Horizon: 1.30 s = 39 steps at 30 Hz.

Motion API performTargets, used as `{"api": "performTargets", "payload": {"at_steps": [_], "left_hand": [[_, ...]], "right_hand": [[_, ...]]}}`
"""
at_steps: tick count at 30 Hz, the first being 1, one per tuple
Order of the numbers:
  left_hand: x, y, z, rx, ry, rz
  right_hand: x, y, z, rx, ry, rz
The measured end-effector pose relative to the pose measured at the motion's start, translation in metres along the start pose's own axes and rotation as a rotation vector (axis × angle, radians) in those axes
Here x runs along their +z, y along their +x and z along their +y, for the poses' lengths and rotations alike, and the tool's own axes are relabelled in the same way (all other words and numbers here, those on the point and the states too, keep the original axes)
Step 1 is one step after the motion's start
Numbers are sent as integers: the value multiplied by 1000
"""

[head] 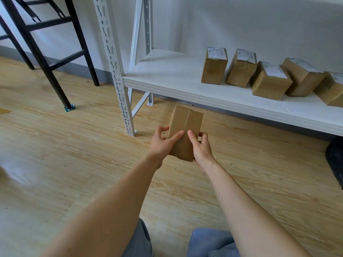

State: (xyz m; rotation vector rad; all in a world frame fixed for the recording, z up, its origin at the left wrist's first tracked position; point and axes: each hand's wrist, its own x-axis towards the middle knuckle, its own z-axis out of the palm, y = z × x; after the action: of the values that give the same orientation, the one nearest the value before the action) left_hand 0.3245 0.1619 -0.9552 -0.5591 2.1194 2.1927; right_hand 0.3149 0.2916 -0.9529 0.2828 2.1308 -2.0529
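Cardboard box (pixel 185 125) being held over the floor (pixel 74 145), before the shelf (pixel 176 84); left hand (pixel 161 143) and right hand (pixel 202 147) gripping opposite sides, thumbs lying on top. Most fingertips hiding behind it; rightmost shelf box (pixel 332 89) being cropped by frame edge.

Place: a storeroom for parcels.
Rack: a white metal shelf rack (pixel 115 71) with slotted posts, from 12 to 3 o'clock.
Stock: five taped boxes (pixel 214 71) with printed labels, in a row on the shelf board (pixel 176 75) at 2 o'clock.
In hand: a held box (pixel 185 125) of the same brown cardboard, near centre.
Floor: wood-pattern floor (pixel 55 145), 6 to 9 o'clock.
Wall: bare white wall (pixel 241 25).
Other: black metal frame (pixel 46 62) at 10 o'clock.
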Motion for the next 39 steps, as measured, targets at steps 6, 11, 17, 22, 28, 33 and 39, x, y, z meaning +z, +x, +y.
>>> {"api": "performTargets", "payload": {"at_steps": [6, 11, 17, 22, 28, 33, 39], "left_hand": [[1, -1, 2, -20, -37, -78], [-2, 1, 0, -59, -39, -112], [-5, 2, -1, -106, 46, -166], [-7, 2, -2, -107, 73, -188], [-11, 6, -6, -114, 70, -118], [-12, 6, -7, -136, 43, -109], [-15, 6, -10, -134, 53, -94]], "right_hand": [[-3, 2, 1, 38, 58, -15], [-7, 7, 0, 59, 42, 19], [-5, 2, -7, 75, 59, -18], [-11, 1, -10, 37, 83, -111], [-15, 2, -4, -5, 13, -101], [-14, 6, 0, -27, -31, -83], [-10, 5, 1, -20, -58, -42]]}}
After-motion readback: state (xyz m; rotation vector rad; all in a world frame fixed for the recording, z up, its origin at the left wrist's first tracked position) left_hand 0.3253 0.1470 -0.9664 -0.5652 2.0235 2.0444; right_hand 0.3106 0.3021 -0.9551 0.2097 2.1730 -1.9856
